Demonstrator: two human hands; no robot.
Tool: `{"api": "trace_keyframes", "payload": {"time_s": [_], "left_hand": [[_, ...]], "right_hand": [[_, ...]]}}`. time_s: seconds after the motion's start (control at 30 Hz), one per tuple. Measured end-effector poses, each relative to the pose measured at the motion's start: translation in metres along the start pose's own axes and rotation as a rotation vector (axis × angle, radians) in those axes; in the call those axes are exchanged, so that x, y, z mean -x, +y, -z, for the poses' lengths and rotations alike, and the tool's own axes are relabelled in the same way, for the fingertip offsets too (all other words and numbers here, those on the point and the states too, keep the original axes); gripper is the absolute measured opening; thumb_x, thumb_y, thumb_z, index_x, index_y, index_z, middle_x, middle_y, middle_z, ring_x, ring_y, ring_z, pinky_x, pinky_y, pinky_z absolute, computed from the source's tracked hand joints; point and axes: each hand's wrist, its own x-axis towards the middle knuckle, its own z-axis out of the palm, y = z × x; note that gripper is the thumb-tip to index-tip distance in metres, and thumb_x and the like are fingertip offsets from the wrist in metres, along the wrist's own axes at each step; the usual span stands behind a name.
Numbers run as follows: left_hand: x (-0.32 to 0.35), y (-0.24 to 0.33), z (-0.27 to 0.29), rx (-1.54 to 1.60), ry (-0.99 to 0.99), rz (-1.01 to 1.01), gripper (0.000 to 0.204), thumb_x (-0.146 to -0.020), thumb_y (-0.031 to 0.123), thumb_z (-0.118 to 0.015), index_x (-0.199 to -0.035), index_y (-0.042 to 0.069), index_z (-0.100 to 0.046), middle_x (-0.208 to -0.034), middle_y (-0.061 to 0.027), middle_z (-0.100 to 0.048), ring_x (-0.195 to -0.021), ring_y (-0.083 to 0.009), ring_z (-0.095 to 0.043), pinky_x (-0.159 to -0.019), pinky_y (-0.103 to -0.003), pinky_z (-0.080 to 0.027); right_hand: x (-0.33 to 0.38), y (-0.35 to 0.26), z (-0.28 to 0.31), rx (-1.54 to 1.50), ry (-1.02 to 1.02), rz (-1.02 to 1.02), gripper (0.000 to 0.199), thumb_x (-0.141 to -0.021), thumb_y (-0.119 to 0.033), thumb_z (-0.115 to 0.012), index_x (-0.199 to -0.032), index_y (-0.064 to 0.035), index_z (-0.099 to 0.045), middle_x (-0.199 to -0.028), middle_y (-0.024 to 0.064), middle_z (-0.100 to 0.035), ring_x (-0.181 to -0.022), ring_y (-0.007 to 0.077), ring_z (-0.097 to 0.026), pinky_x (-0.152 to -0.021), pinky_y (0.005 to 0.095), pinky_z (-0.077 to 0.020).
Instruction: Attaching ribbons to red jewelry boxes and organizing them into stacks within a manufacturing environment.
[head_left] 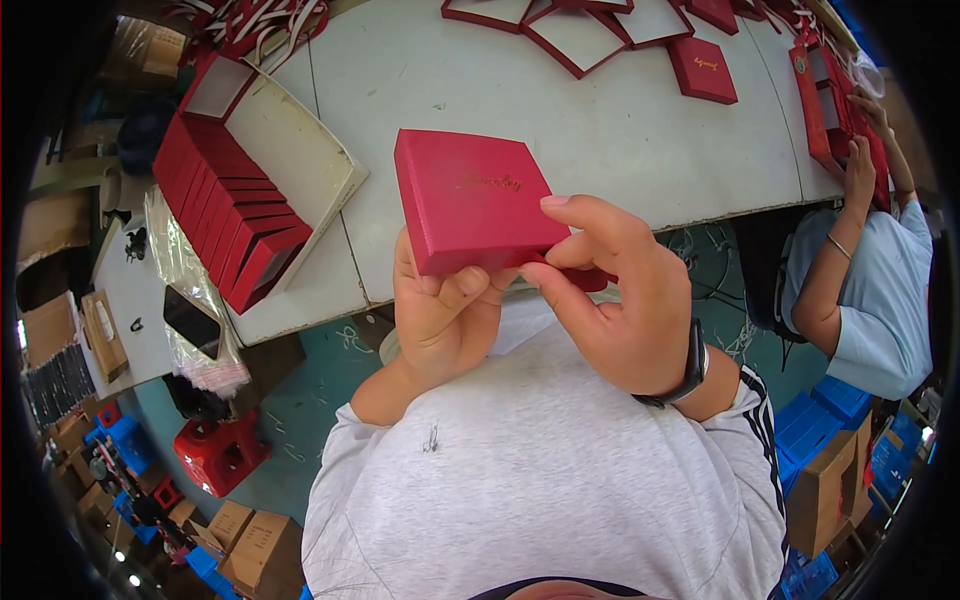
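Note:
A red square gift box [475, 195] with gold lettering on its lid is held up in front of my chest, tilted, in front of the table's near edge. My left hand [450, 315] grips it from below, fingers behind it and thumb against its near side. My right hand [625, 300] is at the box's near right corner, thumb and fingers closed on a red strip [595, 280] that looks like ribbon. Part of the strip is hidden behind the fingers. A dark band sits on my right wrist.
On the white table [400, 75], a shallow tray [300, 145] at left holds a row of red boxes [225, 200]. Open red box parts [575, 40] lie at the back, near a closed box [703, 70]. A phone [192, 320] rests at left. A co-worker [865, 290] handles red boxes at right.

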Motion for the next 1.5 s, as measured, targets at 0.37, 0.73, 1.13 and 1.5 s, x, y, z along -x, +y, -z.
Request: {"api": "trace_keyframes", "payload": {"time_s": [0.37,0.73,1.13,1.5], "left_hand": [[-0.002,-0.010,-0.001,-0.251,-0.053,-0.106,0.044,-0.073,-0.007,-0.069,-0.112,0.001,-0.049,-0.110,-0.0103,-0.057,-0.101,-0.0224,-0.058,-0.084,-0.035,-0.049],[0.000,-0.006,0.017,-0.431,-0.157,-0.358,0.042,-0.078,0.005,-0.069,-0.115,0.004,-0.050,-0.112,-0.0073,-0.057,-0.101,-0.0200,-0.057,-0.087,-0.033,-0.048],[-0.012,0.012,0.019,-0.587,0.148,-0.611,0.021,-0.092,0.009,-0.052,-0.112,0.007,-0.049,-0.106,-0.0081,-0.060,-0.095,-0.0214,-0.062,-0.083,-0.038,-0.053],[-0.021,0.059,0.022,-0.637,0.310,-0.799,0.012,-0.091,0.007,-0.052,-0.102,0.004,-0.055,-0.103,-0.0137,-0.063,-0.090,-0.0234,-0.065,-0.082,-0.038,-0.053]], "right_hand": [[0.000,0.001,0.001,0.162,-0.082,-0.139,0.054,-0.073,-0.007,-0.074,-0.120,-0.0035,-0.045,-0.071,0.0100,-0.066,-0.064,0.0177,-0.067,-0.058,0.0242,-0.0531],[-0.004,0.009,0.002,0.117,-0.232,-0.280,0.041,-0.074,-0.038,-0.071,-0.095,-0.0053,-0.058,-0.063,0.0063,-0.060,-0.055,0.0218,-0.059,-0.051,0.0295,-0.0460],[-0.004,0.042,0.006,-0.054,-0.354,-0.443,0.020,-0.075,-0.020,-0.072,-0.079,-0.0018,-0.067,-0.071,0.0084,-0.063,-0.064,0.0169,-0.058,-0.058,0.0261,-0.0459],[-0.001,0.053,0.034,-0.214,-0.382,-0.609,0.019,-0.082,-0.018,-0.066,-0.078,0.0009,-0.065,-0.066,0.0028,-0.060,-0.061,0.0081,-0.052,-0.056,0.0221,-0.0407]]}}
